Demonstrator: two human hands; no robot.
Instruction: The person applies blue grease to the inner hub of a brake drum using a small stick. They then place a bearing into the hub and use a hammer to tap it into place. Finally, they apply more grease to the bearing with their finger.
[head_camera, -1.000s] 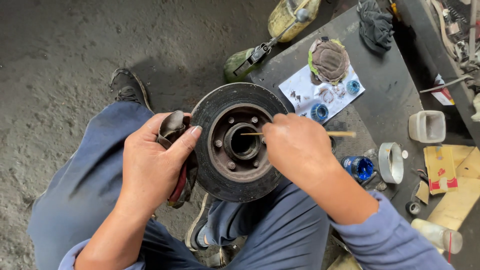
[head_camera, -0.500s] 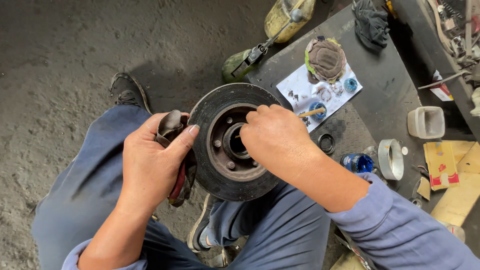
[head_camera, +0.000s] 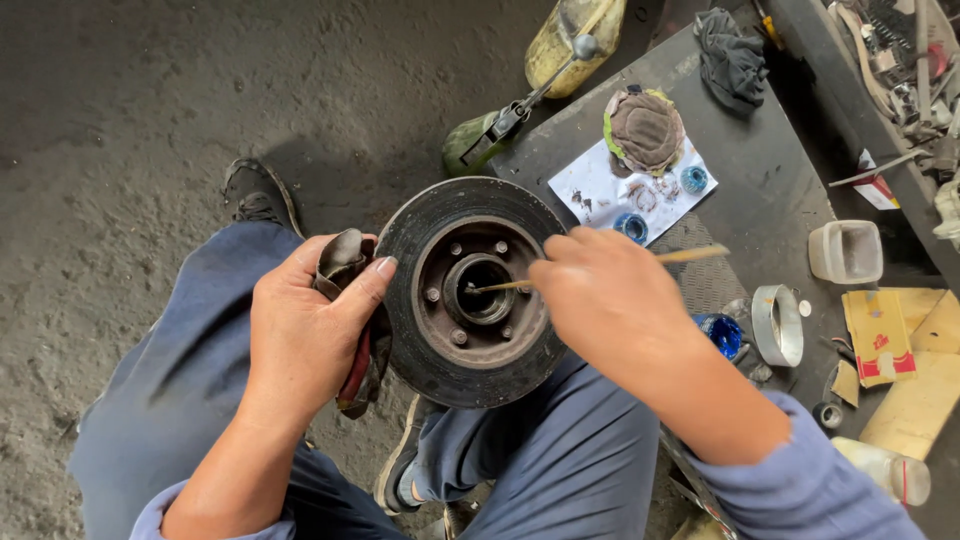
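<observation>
- Since the earlier frame, the right hand (head_camera: 610, 305) is sitting further out toward three o'clock, so the thin wooden stick (head_camera: 500, 285) is showing again, its tip now resting inside the hub bore (head_camera: 480, 290).
- Right fingers are pinching the stick, its tail end sticking out past the knuckles toward three o'clock.
- Left hand (head_camera: 305, 335) is gripping the brake drum (head_camera: 470, 290) at its nine o'clock rim, fingers curled and pressed together over a dark rag (head_camera: 345, 265), thumb lying on the rim.
- Drum is resting on the person's lap, open face up, at frame centre.
- Judgement: the step is going best with the drum held steady, the stick kept at a shallow angle, and the tip worked round the bore evenly without flicking matter onto the studs.
- Containers: small blue tub (head_camera: 722, 335) at four o'clock of the drum, contents blue; white cup (head_camera: 845, 250) at three o'clock, contents not discernible; yellow jug (head_camera: 570, 35) at twelve o'clock, contents hidden.
</observation>
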